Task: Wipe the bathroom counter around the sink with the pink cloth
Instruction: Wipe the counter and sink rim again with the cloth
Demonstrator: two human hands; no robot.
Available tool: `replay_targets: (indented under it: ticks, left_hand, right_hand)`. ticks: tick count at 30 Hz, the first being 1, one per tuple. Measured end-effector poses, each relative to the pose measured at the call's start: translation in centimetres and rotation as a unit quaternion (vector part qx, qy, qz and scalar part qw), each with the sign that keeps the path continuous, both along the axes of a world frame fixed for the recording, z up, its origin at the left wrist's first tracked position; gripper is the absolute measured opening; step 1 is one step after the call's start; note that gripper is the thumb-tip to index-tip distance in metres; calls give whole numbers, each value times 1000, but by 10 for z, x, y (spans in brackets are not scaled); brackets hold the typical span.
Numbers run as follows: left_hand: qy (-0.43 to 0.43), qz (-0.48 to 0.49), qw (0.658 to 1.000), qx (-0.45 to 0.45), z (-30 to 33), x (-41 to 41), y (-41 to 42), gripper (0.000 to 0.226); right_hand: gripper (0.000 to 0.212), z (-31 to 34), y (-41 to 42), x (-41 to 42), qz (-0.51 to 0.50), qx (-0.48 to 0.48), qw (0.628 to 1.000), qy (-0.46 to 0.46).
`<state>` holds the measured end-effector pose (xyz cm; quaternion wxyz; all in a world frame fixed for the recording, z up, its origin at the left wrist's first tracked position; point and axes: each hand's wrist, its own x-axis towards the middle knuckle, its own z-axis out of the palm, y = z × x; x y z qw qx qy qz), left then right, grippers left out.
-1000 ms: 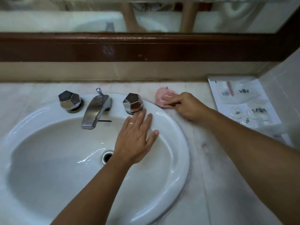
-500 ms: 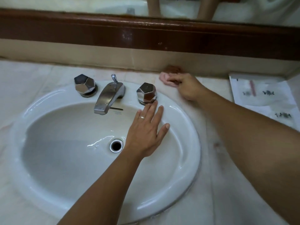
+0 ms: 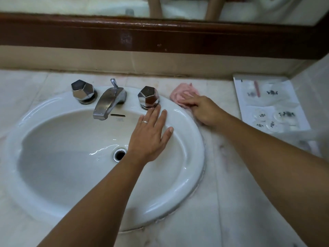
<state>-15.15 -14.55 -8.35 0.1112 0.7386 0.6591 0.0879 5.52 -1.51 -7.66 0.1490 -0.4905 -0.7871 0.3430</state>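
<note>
The pink cloth [image 3: 179, 91] lies bunched on the pale marble counter [image 3: 231, 184], just right of the sink's right tap handle [image 3: 148, 97]. My right hand [image 3: 203, 110] holds the cloth against the counter beside the sink rim, its fingers laid over the cloth's near part and its thumb hidden. On the inner right slope of the white oval sink [image 3: 194, 157] rests my left hand [image 3: 151, 134], flat with fingers spread and a ring on one finger. Its fingertips reach the base of the right tap handle.
A chrome spout [image 3: 108, 102] and the left tap handle [image 3: 82, 90] stand at the sink's back. A white sheet with clear packets [image 3: 268, 104] lies at the counter's right, by the side wall. A brown mirror frame [image 3: 160, 34] runs above the backsplash.
My right hand brought the pink cloth back from the backsplash toward the sink rim, after pushing it there from the rim. The left hand stayed on the sink.
</note>
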Motion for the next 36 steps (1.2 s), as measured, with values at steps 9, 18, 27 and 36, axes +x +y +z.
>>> replay_targets:
  ticks: [9, 18, 27, 36]
  left_hand:
    - [23, -9, 999, -43, 27, 25, -28, 64]
    - [40, -141, 989, -22, 36, 50, -117, 59]
    - [110, -142, 984, -18, 43, -34, -197, 50]
    - [88, -27, 995, -47, 47, -136, -256, 51]
  right_hand:
    - [54, -17, -172, 37, -203, 63, 977, 4]
    - [50, -13, -280, 85, -304, 108, 946, -36]
    - [52, -3, -356, 34, -232, 57, 968, -83]
    - [68, 1, -438, -104, -143, 85, 979, -121]
